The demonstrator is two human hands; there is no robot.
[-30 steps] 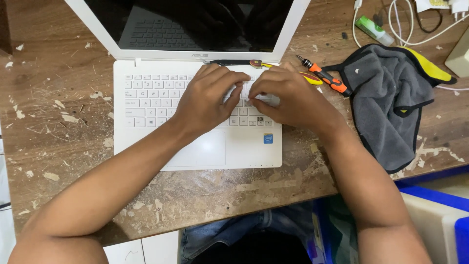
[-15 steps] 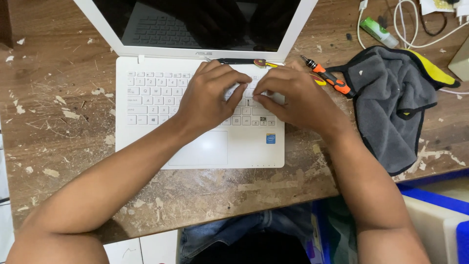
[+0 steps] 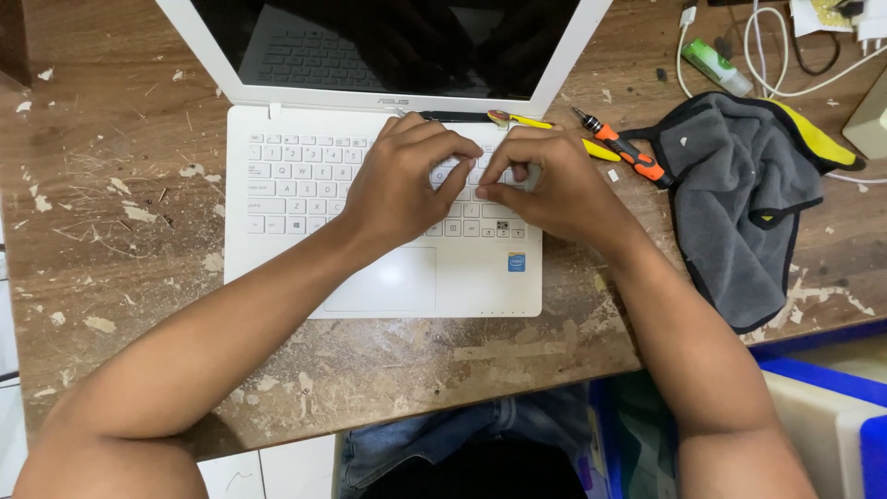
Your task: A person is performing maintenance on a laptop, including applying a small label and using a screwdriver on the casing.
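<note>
Now closer | left hand (image 3: pixel 399 185), right hand (image 3: pixel 545 185) pinched narrow on laptop (image 3: pixel 305 194) keys

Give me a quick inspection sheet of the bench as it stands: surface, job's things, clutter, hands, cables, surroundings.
Surface: worn wooden table, scratched, flecked with pale chips.
Job's things: white laptop, lid open, screen dark; both hands on the right part of its keyboard.
Clutter: grey cloth with yellow edge right of the laptop; orange-handled screwdriver and yellow-handled tool by the hinge; small green item at the top.
Hands: left hand and right hand meet fingertip to fingertip over the keys; whether they pinch anything cannot be told.
Cables: white cables at the top right.
Surroundings: blue and white bins below the table's right edge.
</note>
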